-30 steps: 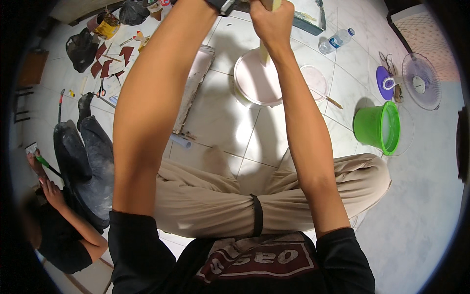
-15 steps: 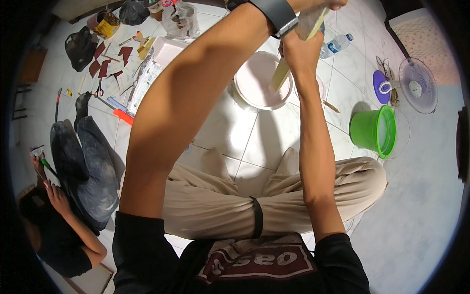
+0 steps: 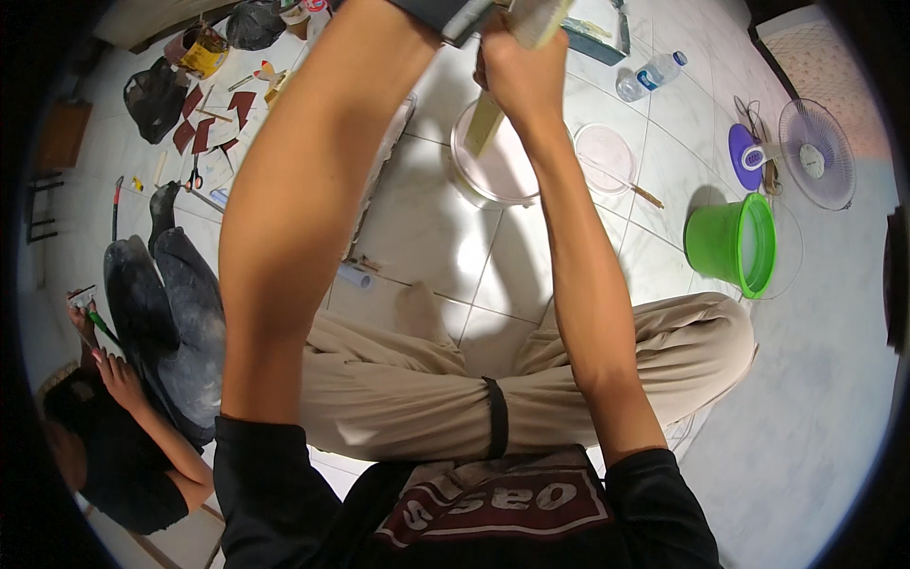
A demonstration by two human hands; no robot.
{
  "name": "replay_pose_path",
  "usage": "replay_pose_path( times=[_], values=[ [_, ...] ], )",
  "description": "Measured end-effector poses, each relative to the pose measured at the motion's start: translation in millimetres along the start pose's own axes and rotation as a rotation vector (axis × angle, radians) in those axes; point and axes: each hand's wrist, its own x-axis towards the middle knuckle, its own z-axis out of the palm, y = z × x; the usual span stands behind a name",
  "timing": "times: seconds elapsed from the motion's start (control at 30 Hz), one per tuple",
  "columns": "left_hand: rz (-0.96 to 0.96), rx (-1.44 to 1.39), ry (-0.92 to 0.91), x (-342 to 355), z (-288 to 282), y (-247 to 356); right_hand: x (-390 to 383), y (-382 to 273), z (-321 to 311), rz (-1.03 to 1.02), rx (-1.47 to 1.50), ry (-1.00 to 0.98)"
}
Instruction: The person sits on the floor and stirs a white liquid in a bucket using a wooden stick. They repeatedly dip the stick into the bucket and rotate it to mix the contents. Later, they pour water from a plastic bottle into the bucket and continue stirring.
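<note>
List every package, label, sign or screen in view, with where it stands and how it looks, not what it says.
Plastic water bottle: lying on the tiles at upper right, clear, with a blue label band.
Yellow can: upper left, beside a black bag, round, with a dark label.
Shirt print: bottom centre, on the person's black top, white lettering on a dark red patch.
No screens or signs show.
</note>
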Motion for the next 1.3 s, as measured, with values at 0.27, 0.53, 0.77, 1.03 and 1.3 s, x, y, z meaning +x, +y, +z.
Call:
replay_pose_path(
  times=[0.27,0.53,0.77,1.03,1.3],
  values=[
    [0.099,-0.149,0.185,27,29,-28,6,20,-58,0.013,-0.287,0.022],
    [0.316,0.39,0.213,20,-7,-19,33,42,-14,-0.046,-0.225,0.081],
    [0.103,0.146,0.066,14,8,-13,1,14,-15,0.017,-0.108,-0.061],
    [0.163,-0.124,0.108,16,44,-25,0,10,-74,0.192,-0.171,-0.039],
    [0.308,0.233,-0.107,47,-17,-35,51,32,-87,0.259,-0.233,-0.232]
  ],
)
